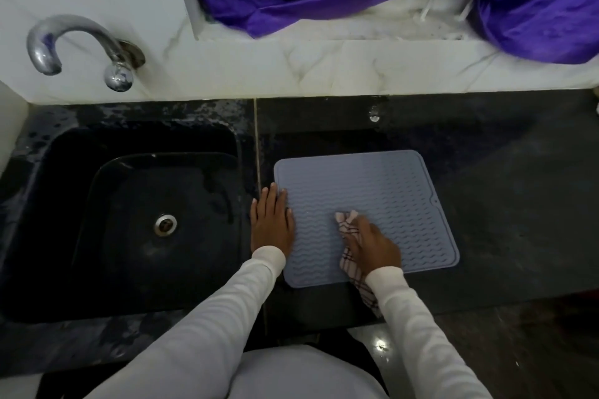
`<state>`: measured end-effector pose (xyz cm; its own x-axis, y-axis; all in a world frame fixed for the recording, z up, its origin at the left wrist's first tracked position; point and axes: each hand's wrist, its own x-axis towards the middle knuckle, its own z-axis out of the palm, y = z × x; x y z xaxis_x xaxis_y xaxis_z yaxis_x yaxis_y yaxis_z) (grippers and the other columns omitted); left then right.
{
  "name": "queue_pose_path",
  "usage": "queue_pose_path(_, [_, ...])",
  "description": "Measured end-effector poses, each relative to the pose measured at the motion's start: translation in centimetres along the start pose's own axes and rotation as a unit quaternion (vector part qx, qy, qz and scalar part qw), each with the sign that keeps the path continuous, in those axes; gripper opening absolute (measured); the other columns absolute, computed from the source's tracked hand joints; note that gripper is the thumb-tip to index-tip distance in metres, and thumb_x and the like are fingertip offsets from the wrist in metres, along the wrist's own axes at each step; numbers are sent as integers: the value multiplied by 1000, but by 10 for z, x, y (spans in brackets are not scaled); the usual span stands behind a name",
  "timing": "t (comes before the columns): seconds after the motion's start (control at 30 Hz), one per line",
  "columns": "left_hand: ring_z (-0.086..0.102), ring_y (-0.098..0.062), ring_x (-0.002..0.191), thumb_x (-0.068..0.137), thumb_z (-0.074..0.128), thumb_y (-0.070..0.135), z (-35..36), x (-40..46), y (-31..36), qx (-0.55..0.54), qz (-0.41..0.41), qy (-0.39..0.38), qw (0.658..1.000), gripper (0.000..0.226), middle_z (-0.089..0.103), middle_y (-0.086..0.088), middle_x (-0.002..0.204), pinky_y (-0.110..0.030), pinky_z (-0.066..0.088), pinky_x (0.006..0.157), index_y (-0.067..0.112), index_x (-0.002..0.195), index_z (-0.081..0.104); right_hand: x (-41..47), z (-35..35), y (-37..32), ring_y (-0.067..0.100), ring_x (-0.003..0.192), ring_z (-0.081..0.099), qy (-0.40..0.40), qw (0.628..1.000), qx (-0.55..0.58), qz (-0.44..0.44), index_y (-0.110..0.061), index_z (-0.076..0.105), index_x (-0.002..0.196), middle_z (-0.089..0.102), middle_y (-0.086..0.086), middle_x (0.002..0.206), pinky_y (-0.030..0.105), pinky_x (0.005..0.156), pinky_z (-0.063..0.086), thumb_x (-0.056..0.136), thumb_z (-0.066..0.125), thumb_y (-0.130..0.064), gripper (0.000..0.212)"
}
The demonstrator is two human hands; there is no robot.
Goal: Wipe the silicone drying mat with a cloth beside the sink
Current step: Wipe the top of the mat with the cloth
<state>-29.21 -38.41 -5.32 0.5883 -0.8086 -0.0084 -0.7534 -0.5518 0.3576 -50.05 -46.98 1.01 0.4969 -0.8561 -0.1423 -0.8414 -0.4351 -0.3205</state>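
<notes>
A grey-blue silicone drying mat (382, 191) with wavy ridges lies flat on the dark counter, just right of the sink (136, 220). My left hand (271, 220) rests flat, fingers spread, on the mat's left edge. My right hand (372, 244) presses a pink checked cloth (348, 227) onto the mat's lower middle. Part of the cloth trails back under my right wrist and hangs past the mat's near edge.
A black sink with a metal drain (165, 225) fills the left side. A chrome tap (81, 45) curves out from the white marble wall above it. Purple fabric (486, 3) hangs over a ledge behind. Wet dark counter (502, 188) stretches right of the mat.
</notes>
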Motion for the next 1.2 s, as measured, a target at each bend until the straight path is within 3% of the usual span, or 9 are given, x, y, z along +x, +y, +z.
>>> queue_pose_path(0.07, [12,-21,150,100,16,40,-1,0,0,0,-4,-4,1000,58,17,-4,163,-44,4,123,21,155,23,8,-8,25,30,107,62,-27,998,22,55,-32,39,141,56,5,131,41,84,48,94,45,-52,51])
queue_pose_path(0.2, [14,-22,150,100,16,41,-1,-1,0,0,0,1,1000,59,20,-4,162,-44,6,123,21,154,25,21,-29,75,29,109,60,-25,993,24,109,-37,36,140,56,6,129,45,90,48,94,43,-56,50])
queue_pose_path(0.5, [10,-19,151,100,17,44,-5,-2,4,-8,-11,-4,1000,58,18,-1,163,-41,0,123,25,155,23,42,-69,154,37,101,62,-50,984,-54,162,-35,30,135,59,13,124,44,84,48,94,30,-60,48])
queue_pose_path(0.77, [11,-18,151,101,22,43,-2,-1,5,-17,-15,2,1000,56,19,-1,163,-40,2,123,25,154,27,46,-66,164,38,113,57,-56,980,27,191,-37,23,140,49,10,140,49,96,44,94,32,-59,52])
queue_pose_path(0.9, [12,-17,150,101,23,43,-3,-2,6,-12,-22,5,1000,55,20,1,162,-39,1,123,26,153,28,35,-74,148,40,103,61,-13,991,49,124,-26,38,134,59,16,125,47,87,49,96,47,-42,42])
queue_pose_path(1.0, [11,-17,150,101,23,43,-4,-3,7,-13,-23,4,1000,55,20,1,162,-39,2,123,26,154,27,29,-73,111,35,112,58,1,995,86,44,-26,43,136,55,8,135,45,90,47,96,50,-35,41])
queue_pose_path(1.2, [14,-17,150,102,30,40,-4,-3,8,-15,-29,2,999,53,21,1,162,-41,4,123,26,153,28,24,-23,-6,31,111,59,-95,984,129,-73,-32,39,138,53,3,137,38,90,47,96,45,-45,45])
